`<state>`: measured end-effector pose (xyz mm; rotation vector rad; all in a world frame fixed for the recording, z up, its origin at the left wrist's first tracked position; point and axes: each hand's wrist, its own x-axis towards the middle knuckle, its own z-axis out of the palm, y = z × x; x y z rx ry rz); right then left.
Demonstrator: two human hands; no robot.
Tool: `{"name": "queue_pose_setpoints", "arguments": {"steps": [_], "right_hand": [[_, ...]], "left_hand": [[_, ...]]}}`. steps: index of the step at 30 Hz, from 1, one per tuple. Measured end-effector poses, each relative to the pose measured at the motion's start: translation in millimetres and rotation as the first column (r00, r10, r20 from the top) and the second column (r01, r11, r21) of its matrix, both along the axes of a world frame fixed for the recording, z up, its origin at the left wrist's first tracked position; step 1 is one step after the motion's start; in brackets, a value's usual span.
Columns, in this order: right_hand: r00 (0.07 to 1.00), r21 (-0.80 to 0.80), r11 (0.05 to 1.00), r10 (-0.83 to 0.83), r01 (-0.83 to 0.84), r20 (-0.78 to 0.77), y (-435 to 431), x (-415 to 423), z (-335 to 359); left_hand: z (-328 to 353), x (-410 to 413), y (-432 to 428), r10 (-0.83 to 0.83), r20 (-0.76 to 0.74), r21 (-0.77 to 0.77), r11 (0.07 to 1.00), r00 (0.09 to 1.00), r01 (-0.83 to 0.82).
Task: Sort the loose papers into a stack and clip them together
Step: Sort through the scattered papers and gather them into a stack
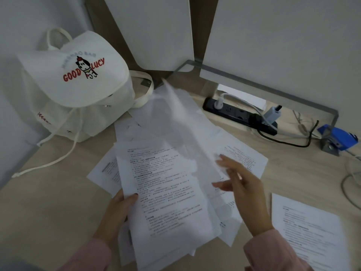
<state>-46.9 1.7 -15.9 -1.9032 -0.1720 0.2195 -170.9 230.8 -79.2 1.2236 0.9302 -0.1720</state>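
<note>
While my left hand (117, 210) is gripping the papers (168, 192) over the desk (48, 202), my right hand (240, 184) is hovering open. I'm judging the gathering unfinished: the stray sheet (308, 231) is needing collection next.

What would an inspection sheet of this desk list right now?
Surface: pale wooden desk.
Job's things: uneven sheaf of papers; more sheets fanned under it; one sheet apart at right; blue tool at right edge, type unclear.
Clutter: white bag at back left.
Hands: left hand grips the sheaf's left edge; right hand open above the sheets, blurred.
Cables: black power strip with a white plug; black cable trailing right.
Surroundings: white panels behind.
</note>
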Motion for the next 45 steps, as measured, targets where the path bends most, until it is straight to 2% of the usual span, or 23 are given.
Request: {"name": "queue_pose_setpoints", "arguments": {"steps": [4,7,12,16,20,22,25,27,31,36,39,43,45], "right_hand": [[0.958,-0.102,0.956,0.283,-0.277,0.053,-13.6,-30.7,-20.7],[0.928,-0.133,0.922,0.371,-0.363,0.043,-25.9,-48.7,-38.4],[0.923,-0.167,0.909,0.383,-0.382,-0.031,-45.6,-64.5,-65.6],[0.921,-0.186,0.903,0.372,-0.387,-0.114,-58.3,-71.6,-80.9],[0.898,-0.139,0.899,0.380,-0.415,-0.221,-64.1,-78.1,-89.9],[0.883,-0.134,0.889,0.396,-0.438,-0.253,-62.4,-80.2,-90.6],[0.852,-0.185,0.849,0.431,-0.494,-0.297,-57.0,-79.5,-84.7],[0.859,-0.234,0.841,0.413,-0.488,-0.303,-50.4,-72.6,-77.7],[0.932,-0.379,0.857,0.282,-0.351,-0.226,-25.7,-40.5,-72.4],[0.970,-0.557,0.797,0.155,-0.234,-0.187,15.8,5.6,-72.8],[0.974,-0.643,0.733,0.147,-0.223,-0.170,34.9,23.4,-76.1],[0.974,-0.771,0.595,0.160,-0.227,-0.163,48.2,29.5,-83.7],[0.974,-0.781,0.583,0.147,-0.224,-0.170,50.4,29.3,-86.4]], "left_hand": [[0.3,-7.1,-15.8,0.080,0.005,0.037,0.996,0.997,-0.081],[-4.0,-14.1,-22.9,0.161,-0.015,0.017,0.987,0.987,-0.161],[-2.2,-37.8,-32.2,0.146,0.025,-0.026,0.989,0.989,-0.145],[-2.7,-53.1,-37.7,0.171,-0.020,-0.057,0.983,0.985,-0.172],[-5.3,-58.4,-43.2,0.319,-0.064,-0.144,0.935,0.946,-0.325],[-6.1,-60.3,-47.0,0.347,-0.042,-0.082,0.934,0.937,-0.349],[-8.3,-63.6,-52.3,0.211,-0.061,0.155,0.968,0.976,-0.199],[-8.7,-64.8,-53.0,0.178,-0.048,0.197,0.966,0.983,-0.165],[-2.4,-76.5,-43.4,0.210,0.023,0.212,0.954,0.978,-0.210],[-4.5,-95.9,-19.3,0.328,0.044,0.215,0.919,0.944,-0.330],[-9.2,-101.4,-5.5,0.344,0.019,0.175,0.923,0.939,-0.342],[-15.3,-103.0,1.7,0.298,0.006,0.168,0.941,0.955,-0.294],[-18.4,-102.2,4.1,0.295,-0.006,0.157,0.944,0.956,-0.290]]}}
